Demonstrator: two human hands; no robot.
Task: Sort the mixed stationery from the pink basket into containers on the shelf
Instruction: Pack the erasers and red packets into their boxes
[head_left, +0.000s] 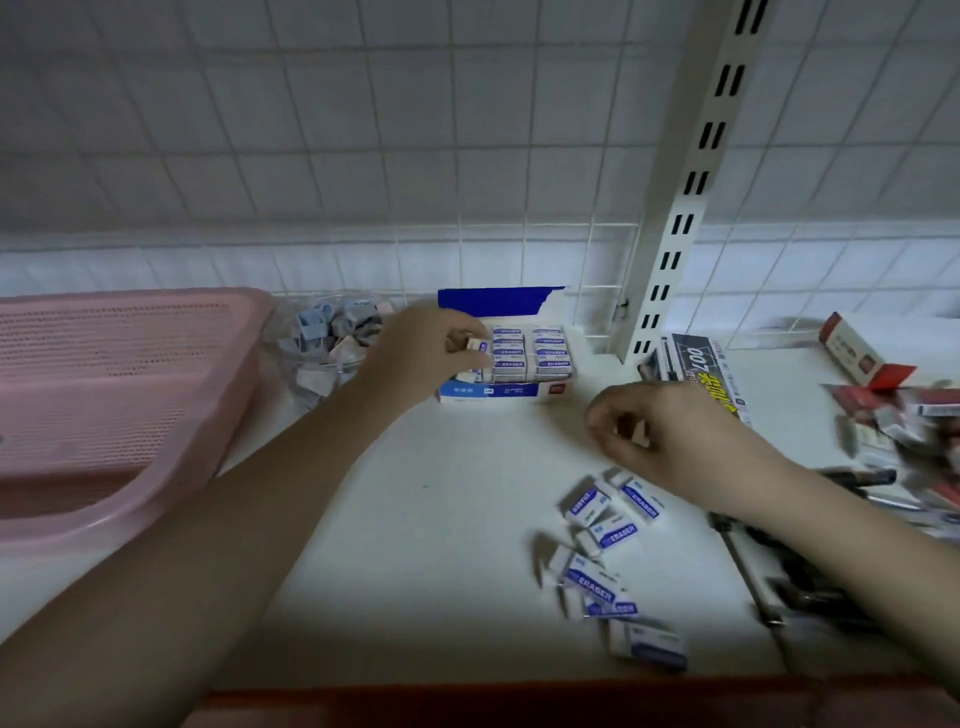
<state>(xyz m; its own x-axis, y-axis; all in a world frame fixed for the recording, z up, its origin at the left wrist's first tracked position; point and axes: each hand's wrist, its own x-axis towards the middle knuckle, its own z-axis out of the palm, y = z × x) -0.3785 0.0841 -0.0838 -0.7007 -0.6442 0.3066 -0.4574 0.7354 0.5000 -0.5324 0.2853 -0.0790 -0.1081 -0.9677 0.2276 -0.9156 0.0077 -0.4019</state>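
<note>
Erasers in blue-and-white sleeves are the sort in hand; the eraser box (506, 364), blue and white with its torn lid flap standing up behind, sits at the back of the white shelf (415, 519) and already shows neat rows filling its right and middle parts. Left hand (431, 353) hovers at the box's left edge, thumb and fingers pinching one eraser (478, 345) just above the unfilled corner; it looks about to be slotted in. Right hand (660, 431) hangs over the shelf to the right of the box, fingers curled around something small and pale, probably another eraser, though I cannot tell for certain. Loose erasers (608, 545) lie scattered on the shelf near the front, below the right wrist; these are yet to be boxed. Pink basket (130, 395) stands at the left and appears emptied, as far as its visible floor shows; beside it a clear tub (322, 348) holds grey clips, seemingly sorted. Pens and red packets (893, 447) lie jumbled at the far right; judging by this, a fair share of sorting remains.
</note>
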